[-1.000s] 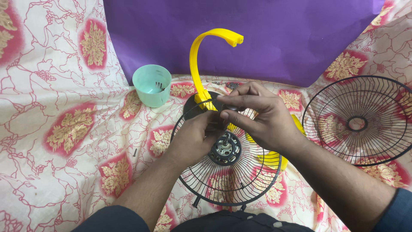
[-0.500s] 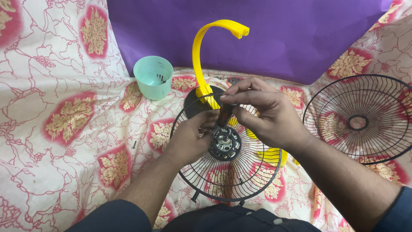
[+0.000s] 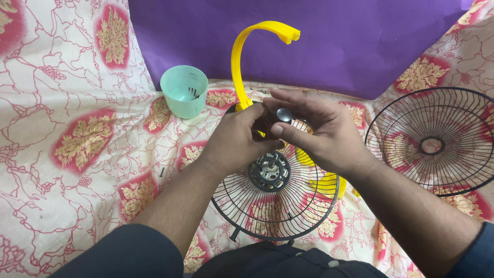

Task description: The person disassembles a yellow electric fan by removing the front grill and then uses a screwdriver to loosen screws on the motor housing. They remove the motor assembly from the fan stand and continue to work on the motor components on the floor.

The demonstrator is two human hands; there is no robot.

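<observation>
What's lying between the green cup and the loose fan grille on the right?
In the head view, both hands and the yellow handle lie between the cup and the grille.

Cup (image 3: 183,91) left of the stand (image 3: 242,56); loose grille (image 3: 435,141) right.

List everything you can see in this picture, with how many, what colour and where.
wire fan guard with motor: one, black, centre, lying on the cloth under the hands
motor hub: one, grey metal, middle of that guard
curved handle: one, yellow, rising from the fan's far side
loose wire guard: one, black, lying at the right
cup: one, mint green, upper left, small dark pieces inside
round shiny part: one, silver, between the fingers
small dark piece: one, on the cloth left of the fan
cloth: one, white with red and gold flowers, underneath everything
backdrop: one, purple, behind
left hand: on the dark fan body
right hand: pinching the silver part
</observation>
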